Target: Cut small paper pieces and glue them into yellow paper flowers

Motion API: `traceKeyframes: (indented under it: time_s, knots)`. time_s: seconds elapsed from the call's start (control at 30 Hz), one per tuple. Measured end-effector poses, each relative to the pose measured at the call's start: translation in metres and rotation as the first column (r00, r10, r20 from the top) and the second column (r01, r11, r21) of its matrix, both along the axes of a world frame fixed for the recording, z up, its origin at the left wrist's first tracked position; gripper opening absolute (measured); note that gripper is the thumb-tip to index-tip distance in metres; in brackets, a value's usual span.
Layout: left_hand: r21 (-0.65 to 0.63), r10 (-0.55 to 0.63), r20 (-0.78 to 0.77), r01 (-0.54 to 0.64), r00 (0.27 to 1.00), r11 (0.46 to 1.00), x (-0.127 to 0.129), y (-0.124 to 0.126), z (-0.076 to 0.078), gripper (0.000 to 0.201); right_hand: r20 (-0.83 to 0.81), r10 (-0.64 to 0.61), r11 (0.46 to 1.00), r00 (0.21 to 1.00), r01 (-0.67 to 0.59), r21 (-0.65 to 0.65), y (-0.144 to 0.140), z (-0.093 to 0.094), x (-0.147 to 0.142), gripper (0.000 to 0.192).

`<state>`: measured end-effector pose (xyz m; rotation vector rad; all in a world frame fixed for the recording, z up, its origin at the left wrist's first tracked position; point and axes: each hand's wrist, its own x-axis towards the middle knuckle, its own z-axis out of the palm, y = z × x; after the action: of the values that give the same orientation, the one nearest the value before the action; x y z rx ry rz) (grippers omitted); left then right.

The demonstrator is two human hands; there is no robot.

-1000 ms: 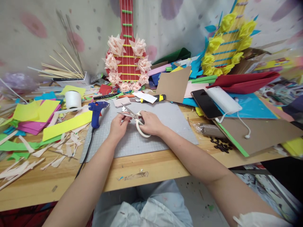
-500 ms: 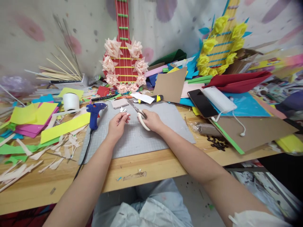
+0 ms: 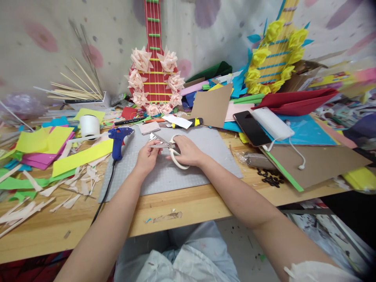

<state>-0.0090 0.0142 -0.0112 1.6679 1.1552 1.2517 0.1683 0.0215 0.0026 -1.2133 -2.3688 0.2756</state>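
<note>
My right hand (image 3: 189, 151) grips a pair of scissors (image 3: 178, 161) with white handles. The blades are spread and point left, reaching my left fingertips. In my left hand (image 3: 146, 159) the fingers are pinched on small white strips (image 3: 152, 136), whose ends stick up above them. Whether the blades touch the strips, I cannot tell. Both hands are over a grey cutting mat (image 3: 173, 181). A blue glue gun (image 3: 117, 144) stands to the left of my left hand, its black cord running toward the table's front edge.
Behind the mat stands a red paper guitar (image 3: 154, 86) with pink flowers; a yellow-flowered one (image 3: 272, 68) is further right. A utility knife (image 3: 195, 122) lies at the mat's back edge. Paper scraps (image 3: 85, 180) cover the left; a phone (image 3: 252, 128) lies right.
The scissors have turned from pointing away to pointing left, and their blades now reach my left fingertips. My left hand still pinches the white strips.
</note>
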Motion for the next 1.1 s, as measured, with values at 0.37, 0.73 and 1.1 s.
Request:
traceKeyframes:
  time_s: [0.37,0.73,1.1]
  knots:
    - [0.053,-0.016,-0.141,0.024,0.99,0.998,-0.0034,-0.0003,-0.0004,0.018,-0.008,-0.005,1.0,1.0,0.005,-0.028,-0.0028,0.0002,-0.0042,0.042]
    - [0.097,0.015,-0.173,0.002,0.985,0.995,-0.0036,-0.0013,0.0002,0.015,0.009,-0.011,0.999,1.0,0.011,-0.042,-0.0051,0.002,-0.0053,0.046]
    - [0.058,-0.012,-0.117,0.019,0.993,0.998,-0.0023,0.0003,0.0013,0.016,0.028,0.011,0.999,1.0,-0.01,-0.046,-0.0045,0.0013,-0.0038,0.053]
